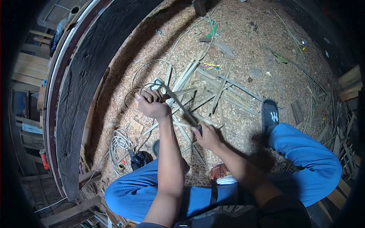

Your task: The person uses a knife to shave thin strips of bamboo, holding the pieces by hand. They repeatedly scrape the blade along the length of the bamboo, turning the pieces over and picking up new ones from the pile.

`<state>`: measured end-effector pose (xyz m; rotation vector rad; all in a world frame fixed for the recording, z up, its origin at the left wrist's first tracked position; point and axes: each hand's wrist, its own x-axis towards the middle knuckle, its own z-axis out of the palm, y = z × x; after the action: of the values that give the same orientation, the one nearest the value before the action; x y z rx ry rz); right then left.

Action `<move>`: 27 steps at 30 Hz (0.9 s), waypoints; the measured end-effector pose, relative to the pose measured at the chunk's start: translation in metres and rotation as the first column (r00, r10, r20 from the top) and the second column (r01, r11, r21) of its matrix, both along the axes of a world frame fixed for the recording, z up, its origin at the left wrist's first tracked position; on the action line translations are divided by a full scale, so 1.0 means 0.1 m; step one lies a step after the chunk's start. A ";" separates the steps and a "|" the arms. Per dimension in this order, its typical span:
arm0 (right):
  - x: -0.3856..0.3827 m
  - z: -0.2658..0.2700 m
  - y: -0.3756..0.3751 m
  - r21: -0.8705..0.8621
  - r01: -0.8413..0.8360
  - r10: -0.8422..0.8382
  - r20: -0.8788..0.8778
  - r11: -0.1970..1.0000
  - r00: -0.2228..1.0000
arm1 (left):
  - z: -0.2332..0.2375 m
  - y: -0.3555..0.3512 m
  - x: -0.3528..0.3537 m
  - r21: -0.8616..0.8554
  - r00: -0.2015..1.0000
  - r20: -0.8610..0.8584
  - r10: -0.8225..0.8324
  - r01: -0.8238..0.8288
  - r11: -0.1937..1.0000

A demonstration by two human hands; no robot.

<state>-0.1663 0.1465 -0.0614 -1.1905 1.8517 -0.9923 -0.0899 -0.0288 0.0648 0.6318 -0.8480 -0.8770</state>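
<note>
My left hand (154, 105) is raised in front of me, its fingers curled round a dark piece that is mostly hidden in the fist. Lower and to the right, my right hand (207, 136) grips the dark handle of a long tool with a thin, flat, greyish blade (181, 107). The blade slants up and left from the handle and ends in a bend just above my left fist. Whether it touches the piece in my left hand cannot be made out. Thin wooden strips (220, 91) lie scattered on the floor beneath both hands.
Wood shavings (243, 57) cover the floor. A coiled pale cable (119, 146) lies at the lower left beside a black bag (140, 159). A thick dark beam (81, 91) curves along the left. My sandal (270, 114) is at the right, and a reddish container (218, 173) stands between my legs.
</note>
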 end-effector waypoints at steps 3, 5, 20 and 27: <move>-0.10 0.15 -0.08 0.223 0.018 -0.028 0.041 0.975 0.999 | 0.02 0.03 0.08 0.053 0.998 -0.061 0.008 -0.005 0.999; -0.17 0.14 -0.08 0.279 -0.052 0.030 0.083 0.959 0.996 | 0.02 -0.02 0.09 0.061 0.994 -0.110 -0.002 0.009 0.998; -0.14 -0.32 -0.15 0.242 -0.001 -0.009 0.039 0.970 0.999 | -0.05 -0.05 0.16 0.033 0.996 -0.086 -0.030 0.033 0.999; -0.16 -0.21 -0.16 0.359 0.007 -0.046 0.100 0.933 0.994 | 0.03 -0.01 0.02 0.043 0.999 -0.038 -0.029 0.030 0.999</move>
<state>-0.1826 0.1301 -0.0825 -0.8781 1.8679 -0.6771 -0.0882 -0.0303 0.0676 0.6402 -0.8085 -0.9333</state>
